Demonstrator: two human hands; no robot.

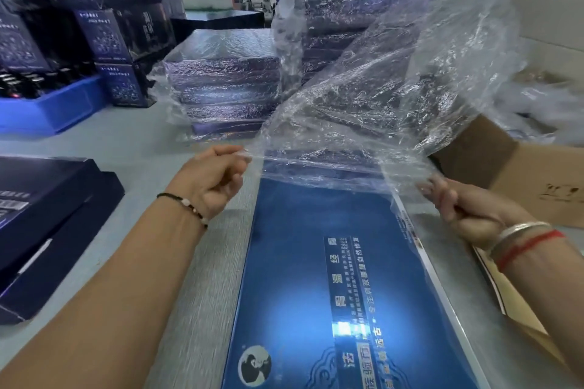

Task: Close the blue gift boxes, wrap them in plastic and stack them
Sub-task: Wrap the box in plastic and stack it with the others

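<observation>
Blue gift box [316, 262] lies flat and closed on the tabletop [151, 148], right in front of the person and between the two forearms, its printed lid facing up and still bare of wrap. The left hand [215, 180] is curled into a fist and pinches one edge of a clear plastic bag [395, 88] at the box's far left corner. The right hand [467, 208] is likewise closed, gripping the bag's other edge beside the box's far right corner. Between them the bag's mouth is stretched across the far end of the box, while the rest of the plastic billows up and away to the right.

By my reading, the closing step for this box is done and the wrapping is only beginning: the bag has yet to be drawn down over the lid, and stacking comes after that.

Farther out, past the hands, a stack of wrapped boxes [224, 85] stands on the tabletop, with a taller wrapped stack [341, 31] just beside it on the right, so a good part of the batch looks finished. To the left lies a dark open box [47, 215], seemingly still to be closed. A blue crate [60, 107] sits behind it, and a cardboard carton [518, 174] stands at the right.
</observation>
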